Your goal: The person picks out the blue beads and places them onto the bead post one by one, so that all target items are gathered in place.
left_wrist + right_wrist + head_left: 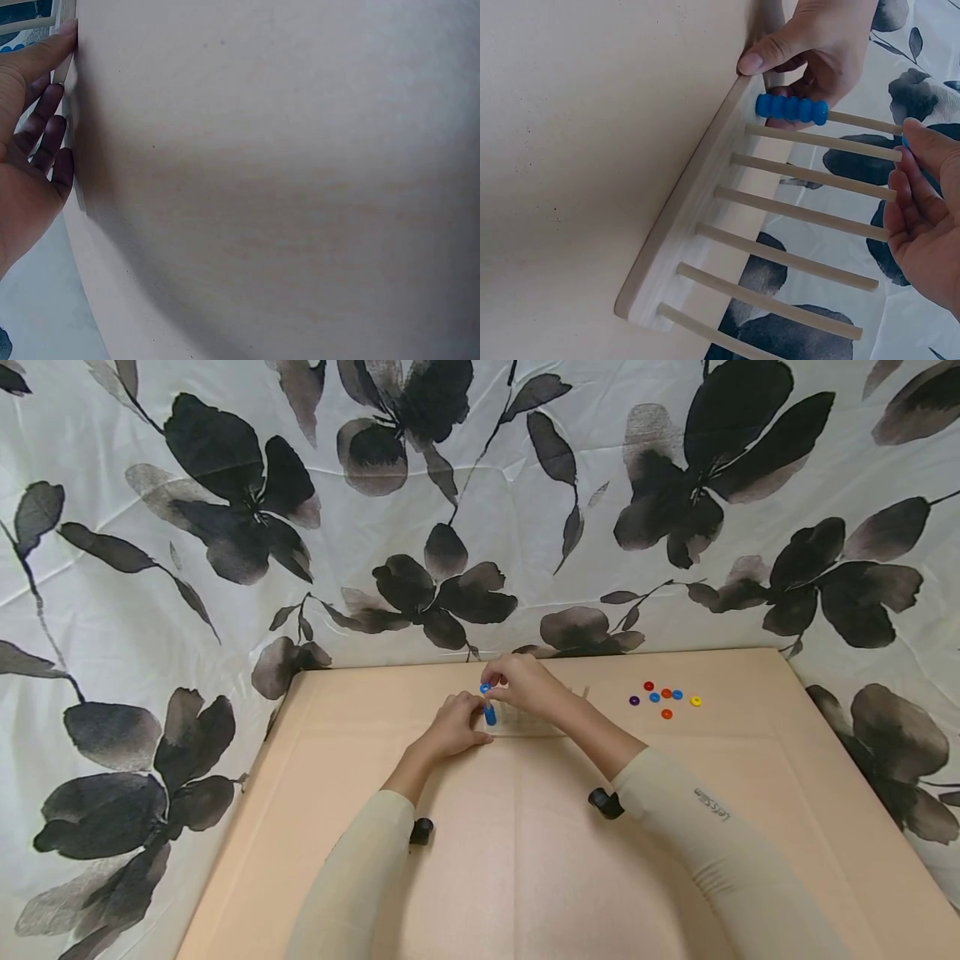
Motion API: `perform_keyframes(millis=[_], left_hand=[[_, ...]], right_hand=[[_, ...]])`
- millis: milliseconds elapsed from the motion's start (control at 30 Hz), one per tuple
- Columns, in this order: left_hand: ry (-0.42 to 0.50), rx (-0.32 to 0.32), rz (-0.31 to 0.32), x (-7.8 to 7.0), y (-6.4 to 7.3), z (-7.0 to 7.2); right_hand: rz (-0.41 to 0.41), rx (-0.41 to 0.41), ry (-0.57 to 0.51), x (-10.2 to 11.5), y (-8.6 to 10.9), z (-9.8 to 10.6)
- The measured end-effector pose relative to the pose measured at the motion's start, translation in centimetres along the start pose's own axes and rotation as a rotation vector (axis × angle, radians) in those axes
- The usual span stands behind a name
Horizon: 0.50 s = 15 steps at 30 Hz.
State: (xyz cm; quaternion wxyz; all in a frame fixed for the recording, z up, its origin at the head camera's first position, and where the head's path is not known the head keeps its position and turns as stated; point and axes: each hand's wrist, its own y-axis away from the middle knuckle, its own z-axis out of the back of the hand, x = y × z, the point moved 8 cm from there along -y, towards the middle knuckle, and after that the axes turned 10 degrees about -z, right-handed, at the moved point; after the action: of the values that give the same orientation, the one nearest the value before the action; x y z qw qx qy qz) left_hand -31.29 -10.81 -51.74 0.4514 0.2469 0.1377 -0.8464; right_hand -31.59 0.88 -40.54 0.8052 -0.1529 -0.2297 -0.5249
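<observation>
A pale wooden peg rack stands at the far side of the table, with a row of upright pegs in its base. Several blue beads are stacked at the foot of the end peg. My left hand grips that end of the base, thumb on the front edge and fingers behind; the left wrist view catches only part of the rack beside the hand. Between thumb and fingers, my right hand pinches another blue bead at the tip of the same peg. The fingers mostly hide this bead in the right wrist view.
Right of the rack, several loose beads lie scattered on the table: red, orange, blue, a purple bead and a yellow bead. A flower-printed cloth hangs behind the table's far edge.
</observation>
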Motion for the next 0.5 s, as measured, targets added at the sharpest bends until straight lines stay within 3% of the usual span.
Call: perform_keyframes(millis=[500], left_hand=[[0.000,0.000,0.005,0.3,0.1,-0.2]], right_hand=[[0.010,-0.009,0.034,-0.3,0.0,-1.1]])
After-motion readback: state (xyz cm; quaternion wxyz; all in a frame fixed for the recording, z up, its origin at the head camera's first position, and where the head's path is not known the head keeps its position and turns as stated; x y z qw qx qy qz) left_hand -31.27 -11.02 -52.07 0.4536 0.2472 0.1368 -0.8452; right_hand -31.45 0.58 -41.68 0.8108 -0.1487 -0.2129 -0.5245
